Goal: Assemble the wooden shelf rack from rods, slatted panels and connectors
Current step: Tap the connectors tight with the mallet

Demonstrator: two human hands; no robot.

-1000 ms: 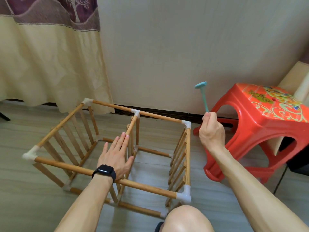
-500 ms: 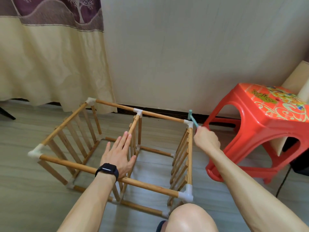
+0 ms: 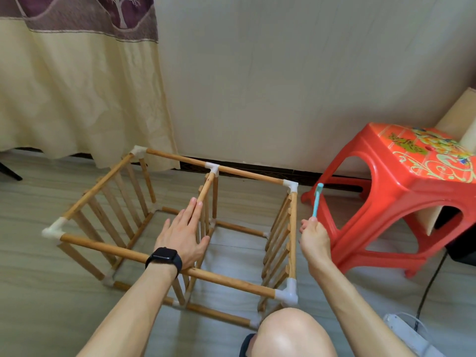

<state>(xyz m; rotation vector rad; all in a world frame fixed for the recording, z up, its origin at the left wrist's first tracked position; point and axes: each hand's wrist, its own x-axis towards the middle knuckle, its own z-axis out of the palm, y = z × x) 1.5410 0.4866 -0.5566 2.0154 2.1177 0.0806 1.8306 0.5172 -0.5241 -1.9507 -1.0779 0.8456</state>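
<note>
Resting flat left hand on rack, right hand gripping mallet, apparently beside it

I see rack rods as bare wood, matt, smooth. Slats same wood. Connectors white plastic, slight sheen. Mallet teal plastic. Stool, right of frame, glossy red plastic with printed top. Curtain, upper left, 2-tone cloth, cream and purple. Floor smooth, low sheen. Watch matt black.
</note>
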